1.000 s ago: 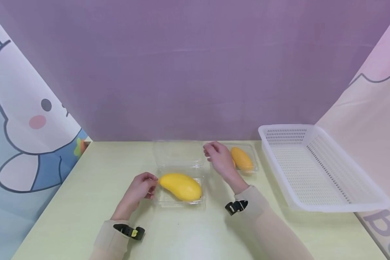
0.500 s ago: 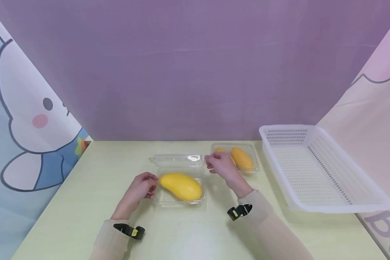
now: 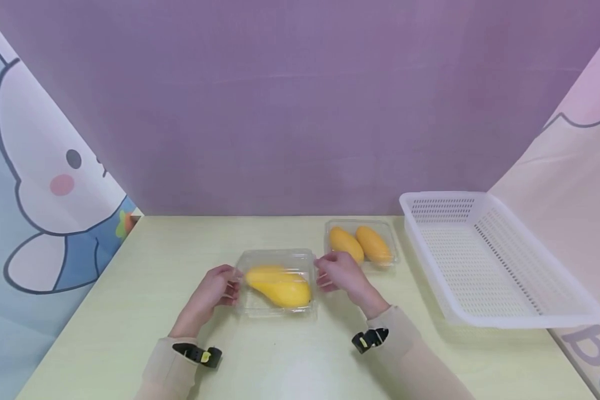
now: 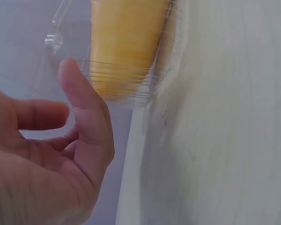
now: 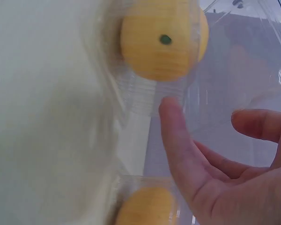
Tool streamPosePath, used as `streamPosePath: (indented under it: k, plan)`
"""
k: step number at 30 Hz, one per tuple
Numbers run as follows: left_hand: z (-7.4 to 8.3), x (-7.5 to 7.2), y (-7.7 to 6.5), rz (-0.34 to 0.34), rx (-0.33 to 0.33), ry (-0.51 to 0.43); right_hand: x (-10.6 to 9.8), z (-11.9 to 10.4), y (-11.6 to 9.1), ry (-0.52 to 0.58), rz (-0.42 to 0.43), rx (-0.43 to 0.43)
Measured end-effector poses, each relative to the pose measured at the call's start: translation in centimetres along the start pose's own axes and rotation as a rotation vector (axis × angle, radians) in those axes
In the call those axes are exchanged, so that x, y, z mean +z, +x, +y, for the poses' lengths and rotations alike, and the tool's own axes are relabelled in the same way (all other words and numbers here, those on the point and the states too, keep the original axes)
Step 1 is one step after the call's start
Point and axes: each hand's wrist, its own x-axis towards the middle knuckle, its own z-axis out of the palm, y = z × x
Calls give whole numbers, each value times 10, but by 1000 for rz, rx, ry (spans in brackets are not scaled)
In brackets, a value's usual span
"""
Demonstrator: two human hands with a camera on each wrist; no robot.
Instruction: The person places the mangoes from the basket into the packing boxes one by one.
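A large yellow mango [image 3: 282,291] lies in a clear plastic clamshell box [image 3: 252,312] at the middle of the table. The box's hinged lid [image 3: 275,255] stands tilted over the fruit. At the box's left side is my left hand [image 3: 212,291], its thumb up against the plastic in the left wrist view and its fingers loosely bent. My right hand [image 3: 344,278] is at the right side near the lid's edge. In the right wrist view its thumb [image 5: 175,136] and forefinger [image 5: 257,123] are spread apart, beside the clear plastic.
Behind my right hand, a second clear box [image 3: 395,247] holds two orange-yellow mangoes [image 3: 374,244]. A white perforated plastic basket [image 3: 442,283] stands at the right. A purple panel [image 3: 280,111] rises along the table's back edge.
The lid has swung forward from leaning back to over the mango. My right hand has come down and toward me with it, uncovering the second box's left mango. The left hand has hardly moved.
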Motion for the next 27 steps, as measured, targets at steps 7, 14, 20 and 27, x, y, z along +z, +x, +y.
streamPosePath:
  k: [7, 14, 20, 27]
  plan:
    - [0, -3, -1, -54, 1, -71, 1, 10, 0, 77, -57, 41]
    - [0, -1, 0, -26, 24, -9, 1, 21, 2, 130, -90, 38]
    - [0, 1, -1, -2, 31, 6, 3, 28, 3, 161, -102, 19]
    - [1, 3, -2, 27, 33, 42, 3, 29, 0, 156, -124, 3]
